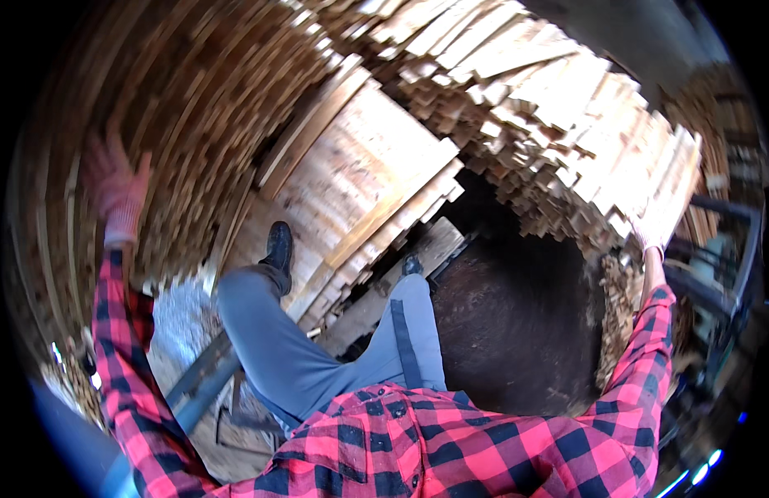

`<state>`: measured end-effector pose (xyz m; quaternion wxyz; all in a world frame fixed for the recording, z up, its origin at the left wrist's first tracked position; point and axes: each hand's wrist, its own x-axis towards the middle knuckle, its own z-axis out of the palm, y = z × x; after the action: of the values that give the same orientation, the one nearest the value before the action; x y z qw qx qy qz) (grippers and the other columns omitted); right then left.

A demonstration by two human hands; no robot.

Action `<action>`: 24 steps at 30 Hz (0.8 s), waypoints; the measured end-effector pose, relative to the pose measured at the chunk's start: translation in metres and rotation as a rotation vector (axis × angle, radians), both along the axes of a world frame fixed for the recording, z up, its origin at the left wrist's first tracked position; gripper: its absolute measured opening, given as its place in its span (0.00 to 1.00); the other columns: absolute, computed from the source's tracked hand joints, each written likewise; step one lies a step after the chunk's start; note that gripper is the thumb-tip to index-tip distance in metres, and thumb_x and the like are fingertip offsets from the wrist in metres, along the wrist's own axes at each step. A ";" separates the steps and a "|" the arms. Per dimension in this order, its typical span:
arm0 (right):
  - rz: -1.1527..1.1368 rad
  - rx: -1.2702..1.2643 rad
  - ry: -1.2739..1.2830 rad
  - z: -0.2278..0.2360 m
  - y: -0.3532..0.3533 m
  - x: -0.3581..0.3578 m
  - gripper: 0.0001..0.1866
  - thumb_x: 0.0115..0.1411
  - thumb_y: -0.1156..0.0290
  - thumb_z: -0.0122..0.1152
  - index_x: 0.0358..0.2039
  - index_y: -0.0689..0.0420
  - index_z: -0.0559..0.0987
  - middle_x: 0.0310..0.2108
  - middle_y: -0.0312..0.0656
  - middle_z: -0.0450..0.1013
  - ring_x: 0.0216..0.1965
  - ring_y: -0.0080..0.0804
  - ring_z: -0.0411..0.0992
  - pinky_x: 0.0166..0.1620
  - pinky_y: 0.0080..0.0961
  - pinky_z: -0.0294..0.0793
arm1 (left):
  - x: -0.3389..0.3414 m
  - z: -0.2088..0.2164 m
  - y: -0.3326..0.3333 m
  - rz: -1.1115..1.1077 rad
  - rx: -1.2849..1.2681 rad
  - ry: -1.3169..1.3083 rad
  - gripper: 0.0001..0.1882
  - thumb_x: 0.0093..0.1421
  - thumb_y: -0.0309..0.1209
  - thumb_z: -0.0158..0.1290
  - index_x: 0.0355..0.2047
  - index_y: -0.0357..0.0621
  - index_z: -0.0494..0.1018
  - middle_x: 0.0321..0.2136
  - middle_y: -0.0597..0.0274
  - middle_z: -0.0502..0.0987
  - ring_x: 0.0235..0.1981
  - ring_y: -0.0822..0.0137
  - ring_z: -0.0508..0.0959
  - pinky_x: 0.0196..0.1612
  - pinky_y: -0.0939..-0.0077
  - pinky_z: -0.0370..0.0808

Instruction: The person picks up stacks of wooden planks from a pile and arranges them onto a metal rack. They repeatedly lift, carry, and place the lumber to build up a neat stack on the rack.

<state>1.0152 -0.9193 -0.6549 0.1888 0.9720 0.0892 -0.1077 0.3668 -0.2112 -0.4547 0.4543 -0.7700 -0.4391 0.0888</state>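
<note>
My left hand (121,184), in a pale pinkish work glove, reaches up with its fingers spread against a tall wall of stacked wooden boards (181,108). Nothing is in its grasp. At far right my right hand (650,235), also gloved, is at the near end of a bright pile of wooden slats (559,108). Glare and blur hide its fingers, so I cannot tell whether it grips a slat or only rests there. Between the two piles lies a lower stack of boards (351,158).
One shoe (279,247) is on the low stack; the other (412,265) stands lower, on a plank (438,242). Dark ground (517,332) lies below the slats. A blue metal beam (203,375) is at left, a dark metal frame (729,249) at right.
</note>
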 end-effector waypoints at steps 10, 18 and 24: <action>-0.014 -0.171 0.020 -0.045 0.007 -0.021 0.58 0.46 0.39 0.70 0.72 0.44 0.51 0.69 0.69 0.42 0.69 0.72 0.42 0.65 0.61 0.56 | -0.013 -0.017 0.019 -0.202 -0.035 -0.150 0.48 0.57 0.53 0.58 0.72 0.61 0.45 0.69 0.49 0.51 0.67 0.44 0.57 0.66 0.45 0.59; 0.166 -0.150 0.180 -0.038 0.021 -0.040 0.51 0.43 0.48 0.74 0.68 0.39 0.62 0.71 0.53 0.47 0.70 0.74 0.35 0.66 0.73 0.44 | -0.019 -0.023 0.030 -0.183 0.103 -0.117 0.42 0.60 0.54 0.55 0.70 0.60 0.51 0.66 0.51 0.59 0.62 0.46 0.65 0.62 0.48 0.66; 0.201 -0.158 0.201 -0.034 0.020 -0.038 0.51 0.41 0.48 0.74 0.67 0.44 0.64 0.70 0.53 0.49 0.69 0.71 0.40 0.71 0.63 0.41 | -0.021 -0.026 0.046 -0.170 0.132 -0.081 0.38 0.62 0.53 0.54 0.67 0.52 0.57 0.60 0.49 0.67 0.60 0.49 0.69 0.60 0.55 0.69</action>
<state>0.9769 -0.8992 -0.6884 0.2647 0.9246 0.1958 -0.1916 0.3456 -0.1650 -0.4808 0.4919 -0.7757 -0.3952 -0.0104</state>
